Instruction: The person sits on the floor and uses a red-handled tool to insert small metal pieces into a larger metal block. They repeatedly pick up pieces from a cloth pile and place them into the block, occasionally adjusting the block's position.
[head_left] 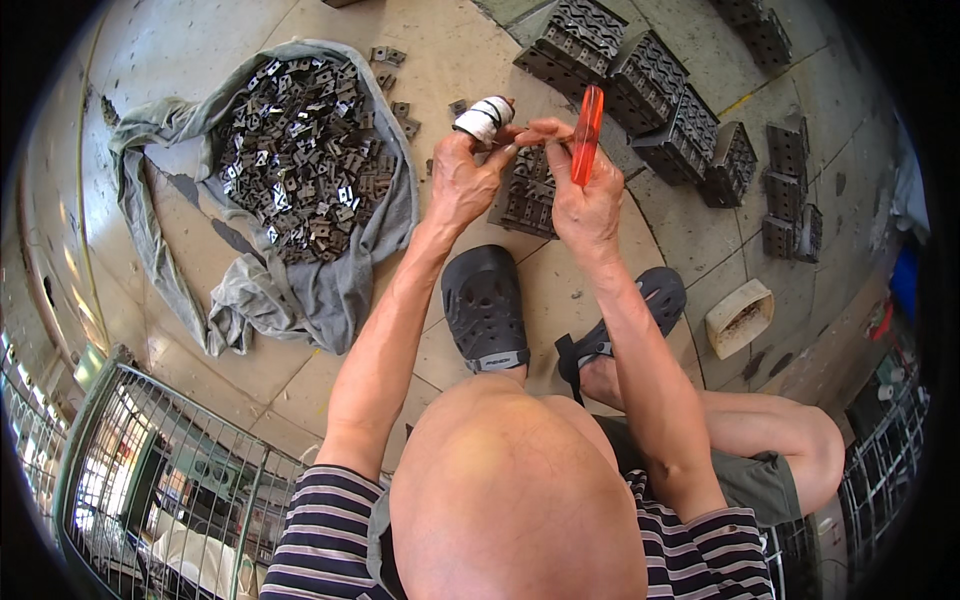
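My left hand [465, 185] is closed in a pinch, its fingertips meeting those of my right hand. Whatever lies between the fingertips is too small to make out. A white wrapping [485, 119] with dark bands sits around a finger of the left hand. My right hand [588, 205] is closed around a tool with a translucent red handle [588, 130], which points up and away; its working end does not show. Below both hands, a dark metal block [524, 205] with rows of small parts stands on the floor, partly covered by the hands.
A grey cloth [385, 215] on the left holds a heap of small metal pieces [300, 160], with a few loose ones beside it. More dark blocks [680, 135] stand at the far right. A pale tub [740, 318] lies right of my shoes [485, 305]. Wire cages [170, 450] flank me.
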